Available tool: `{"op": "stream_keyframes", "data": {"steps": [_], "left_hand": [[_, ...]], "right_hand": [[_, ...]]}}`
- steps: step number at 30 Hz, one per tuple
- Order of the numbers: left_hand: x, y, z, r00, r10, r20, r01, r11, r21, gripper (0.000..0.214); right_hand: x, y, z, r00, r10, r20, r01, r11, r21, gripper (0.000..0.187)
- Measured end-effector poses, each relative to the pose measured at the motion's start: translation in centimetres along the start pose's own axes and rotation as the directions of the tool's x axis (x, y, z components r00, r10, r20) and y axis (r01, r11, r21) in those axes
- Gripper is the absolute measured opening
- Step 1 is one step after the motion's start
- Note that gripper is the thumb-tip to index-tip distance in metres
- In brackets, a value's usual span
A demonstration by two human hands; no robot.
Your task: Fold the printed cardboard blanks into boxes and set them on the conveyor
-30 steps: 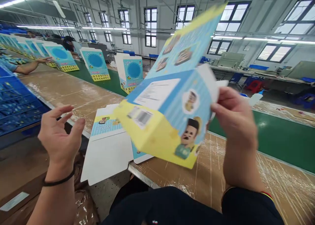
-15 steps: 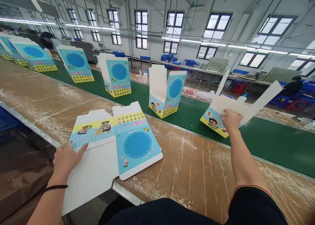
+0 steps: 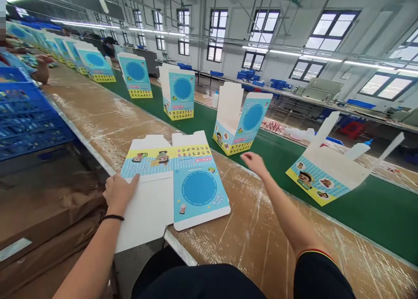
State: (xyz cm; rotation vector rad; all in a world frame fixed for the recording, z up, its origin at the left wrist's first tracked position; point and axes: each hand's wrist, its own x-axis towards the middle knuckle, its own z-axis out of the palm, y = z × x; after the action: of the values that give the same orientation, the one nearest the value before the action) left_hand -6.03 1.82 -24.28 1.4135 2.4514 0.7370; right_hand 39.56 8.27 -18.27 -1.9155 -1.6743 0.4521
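A flat, unfolded cardboard box (image 3: 196, 172), printed blue and yellow with a plain white panel, lies on the bench and overhangs its near edge. My left hand (image 3: 120, 191) holds it at the left side, thumb on top; the other fingertips are partly hidden. My right hand (image 3: 254, 163) is above the bench's far edge, fingers curled together with nothing visible in them. Just beyond it, a folded box (image 3: 240, 129) with raised flaps stands on the green belt. Farther right on the belt is a part-folded box (image 3: 321, 174) with two long white flaps sticking up.
The green conveyor belt (image 3: 369, 216) runs past the film-covered bench (image 3: 254, 229), carrying a row of boxes to the far left. Blue crates (image 3: 29, 111) stand at left, near another person's arm (image 3: 42, 68). A blue-capped bottle (image 3: 359, 150) is beyond the belt.
My right hand has let go of the part-folded box on the belt and come back left toward the flat box. My left hand stays on the flat box. The view has turned left.
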Motion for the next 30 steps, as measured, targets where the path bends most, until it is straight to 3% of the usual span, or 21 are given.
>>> {"op": "stream_keyframes", "data": {"steps": [3, 6, 10, 14, 20, 23, 25, 27, 30], "left_hand": [[-0.6, 0.8, 0.0, 0.995, -0.097, 0.005, 0.097, 0.995, 0.015, 0.075], [-1.2, 1.9, -0.1, 0.994, -0.104, 0.039, 0.103, 0.994, 0.028, 0.076], [-1.3, 2.5, 0.3, 0.993, -0.109, 0.040, 0.108, 0.994, 0.025, 0.073], [-1.1, 2.4, 1.3, 0.994, -0.108, 0.005, 0.108, 0.994, -0.028, 0.066], [-0.9, 2.8, 1.0, 0.992, -0.123, 0.005, 0.123, 0.984, -0.129, 0.063], [0.6, 4.3, -1.0, 0.996, -0.091, 0.005, 0.088, 0.935, -0.344, 0.068], [2.2, 6.3, -3.3, 0.999, -0.041, -0.014, 0.027, 0.841, -0.540, 0.075], [4.0, 8.8, -6.4, 0.993, 0.008, -0.117, -0.087, 0.718, -0.691, 0.077], [6.4, 12.9, -11.5, 0.932, 0.059, -0.358, -0.336, 0.514, -0.789, 0.068]], "right_hand": [[1.3, -4.3, 6.5, 0.981, -0.029, 0.194, 0.024, 0.999, 0.028, 0.023], [2.7, -6.7, 10.1, 0.962, -0.007, 0.273, 0.003, 1.000, 0.013, 0.030], [3.7, -7.9, 11.5, 0.978, 0.033, 0.204, -0.030, 0.999, -0.022, 0.023], [3.9, -8.8, 11.2, 0.997, 0.029, 0.075, -0.032, 0.999, 0.038, 0.036], [3.8, -11.8, 6.9, 0.996, -0.088, -0.018, 0.089, 0.953, 0.291, 0.024], [2.1, -13.1, 2.9, 0.956, -0.263, -0.126, 0.290, 0.808, 0.513, 0.035], [0.2, -13.8, -0.2, 0.879, -0.375, -0.295, 0.475, 0.635, 0.609, 0.044], [-2.0, -14.5, -3.5, 0.770, -0.409, -0.490, 0.638, 0.528, 0.561, 0.045], [-5.0, -15.5, -7.9, 0.534, -0.411, -0.739, 0.837, 0.379, 0.395, 0.041]]}}
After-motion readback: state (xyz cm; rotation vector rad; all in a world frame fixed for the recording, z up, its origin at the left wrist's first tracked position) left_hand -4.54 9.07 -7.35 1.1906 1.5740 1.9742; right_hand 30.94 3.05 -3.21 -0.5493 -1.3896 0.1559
